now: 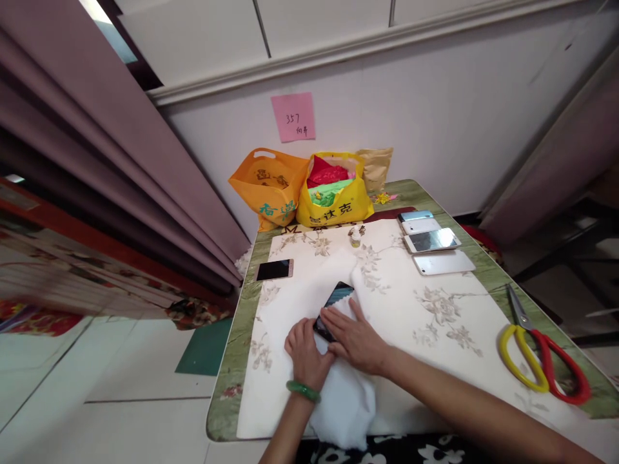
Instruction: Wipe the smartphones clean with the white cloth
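Note:
A dark smartphone point(341, 291) lies at a slant on a crumpled white cloth point(344, 403) near the front of the table. My left hand point(307, 351), with a green bangle at the wrist, is closed at the phone's lower left edge, its fingers bent close together. From the right, my right hand point(356, 336) lies over the phone, pressing a zigzag-edged part of white cloth against its screen. The fingers of that hand cover much of the phone's middle. Whether both cloth parts are one piece, I cannot tell.
Scissors point(525, 328) with yellow and red handles lie at the right. Behind them are several phones point(434, 240). Another phone point(275, 269) rests at the left edge. A small bottle point(356, 237), an orange bag point(271, 187) and a filled yellow bag point(336, 205) stand at the back.

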`<state>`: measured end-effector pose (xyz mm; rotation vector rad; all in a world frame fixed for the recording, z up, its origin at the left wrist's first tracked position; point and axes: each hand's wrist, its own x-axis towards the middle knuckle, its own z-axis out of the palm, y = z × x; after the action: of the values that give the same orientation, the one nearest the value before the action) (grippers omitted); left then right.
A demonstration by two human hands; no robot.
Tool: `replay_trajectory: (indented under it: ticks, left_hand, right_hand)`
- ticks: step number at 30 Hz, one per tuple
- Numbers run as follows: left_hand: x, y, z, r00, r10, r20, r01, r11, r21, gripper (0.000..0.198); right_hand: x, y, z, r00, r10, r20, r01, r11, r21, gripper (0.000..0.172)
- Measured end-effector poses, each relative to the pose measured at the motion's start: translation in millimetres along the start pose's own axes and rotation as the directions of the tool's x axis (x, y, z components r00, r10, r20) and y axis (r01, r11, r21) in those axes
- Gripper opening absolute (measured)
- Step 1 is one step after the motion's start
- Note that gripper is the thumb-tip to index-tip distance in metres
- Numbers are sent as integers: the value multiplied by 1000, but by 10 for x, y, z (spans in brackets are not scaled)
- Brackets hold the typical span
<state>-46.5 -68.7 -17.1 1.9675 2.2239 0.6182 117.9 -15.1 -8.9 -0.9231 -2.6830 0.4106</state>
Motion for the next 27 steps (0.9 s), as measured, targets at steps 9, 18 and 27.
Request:
replay_trajectory:
  ticks: [9,18,27]
  left_hand:
    - [19,29,-22,1000,3,-24,-3,1000,13,65]
    - [-1,-5,9,1000,14,-17,-13,1000,22,57]
    - [29,46,-39,1000,-9,-7,9,1000,10,62]
  right_hand:
    - [-94,448,-109,948,294,-121,-309,944,-121,59]
    - [157,21,16,997,23,-75,-27,999,-47,59]
    - [-195,516,-204,985,162,-63,-167,982,-85,54]
